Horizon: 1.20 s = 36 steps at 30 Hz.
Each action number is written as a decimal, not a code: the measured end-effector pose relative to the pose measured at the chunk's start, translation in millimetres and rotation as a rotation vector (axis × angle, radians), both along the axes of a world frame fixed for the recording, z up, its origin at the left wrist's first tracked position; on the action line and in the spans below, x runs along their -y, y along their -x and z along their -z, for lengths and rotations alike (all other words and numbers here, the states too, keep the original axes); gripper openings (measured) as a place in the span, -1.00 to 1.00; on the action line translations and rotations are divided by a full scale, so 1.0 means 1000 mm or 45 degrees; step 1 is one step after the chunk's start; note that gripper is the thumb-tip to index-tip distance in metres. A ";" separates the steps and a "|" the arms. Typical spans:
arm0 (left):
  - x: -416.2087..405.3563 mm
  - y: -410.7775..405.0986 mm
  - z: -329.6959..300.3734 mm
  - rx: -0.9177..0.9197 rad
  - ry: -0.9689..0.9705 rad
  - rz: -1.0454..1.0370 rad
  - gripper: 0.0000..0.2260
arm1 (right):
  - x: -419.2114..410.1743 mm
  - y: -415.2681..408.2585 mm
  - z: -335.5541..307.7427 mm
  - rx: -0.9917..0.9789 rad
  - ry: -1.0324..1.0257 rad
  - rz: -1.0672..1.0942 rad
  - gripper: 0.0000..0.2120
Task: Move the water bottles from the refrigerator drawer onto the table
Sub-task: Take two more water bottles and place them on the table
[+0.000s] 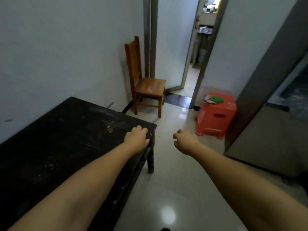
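Note:
A dark, scuffed wooden table (66,139) fills the left of the view. My left hand (137,139) hovers over its near right corner, fingers loosely curled, holding nothing. My right hand (185,140) hangs over the tiled floor to the right of the table, fingers loosely curled and empty. The grey refrigerator (266,130) stands at the right edge, its upper part showing a dark interior. No water bottle is visible, and I cannot make out a drawer.
A wooden chair (146,84) stands against the far wall by an open doorway (191,64). A red plastic stool (216,114) with a green item on it sits beside the refrigerator. Glossy tiled floor (175,189) runs between table and refrigerator.

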<state>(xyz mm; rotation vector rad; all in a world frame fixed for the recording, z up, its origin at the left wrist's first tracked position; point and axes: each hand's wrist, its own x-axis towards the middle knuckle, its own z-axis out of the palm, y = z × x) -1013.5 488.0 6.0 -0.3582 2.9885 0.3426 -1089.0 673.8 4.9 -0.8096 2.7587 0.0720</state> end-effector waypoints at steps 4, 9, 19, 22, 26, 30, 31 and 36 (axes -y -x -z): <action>-0.031 0.001 0.003 0.050 -0.038 0.154 -0.63 | -0.040 -0.029 0.007 0.039 0.017 0.196 -0.64; -0.105 0.017 0.006 0.034 -0.108 0.331 -0.65 | -0.112 -0.054 0.010 0.034 0.027 0.472 -0.64; -0.286 0.055 -0.003 0.050 -0.079 0.851 -0.61 | -0.285 -0.085 -0.002 0.033 0.014 0.974 -0.64; -0.337 0.066 -0.007 0.044 -0.086 0.928 -0.64 | -0.333 -0.082 -0.004 0.028 0.024 1.054 -0.64; -0.399 0.085 -0.008 0.037 -0.041 0.974 -0.64 | -0.395 -0.065 -0.006 0.006 0.039 1.088 -0.64; -0.464 0.113 -0.011 0.048 -0.061 0.958 -0.63 | -0.460 -0.040 -0.011 -0.021 0.059 1.084 -0.65; -0.481 0.120 -0.013 0.053 -0.075 0.950 -0.63 | -0.477 -0.031 -0.012 -0.020 0.060 1.081 -0.66; -0.549 0.149 -0.014 0.083 -0.087 0.967 -0.62 | -0.546 0.004 -0.009 -0.007 0.087 1.100 -0.67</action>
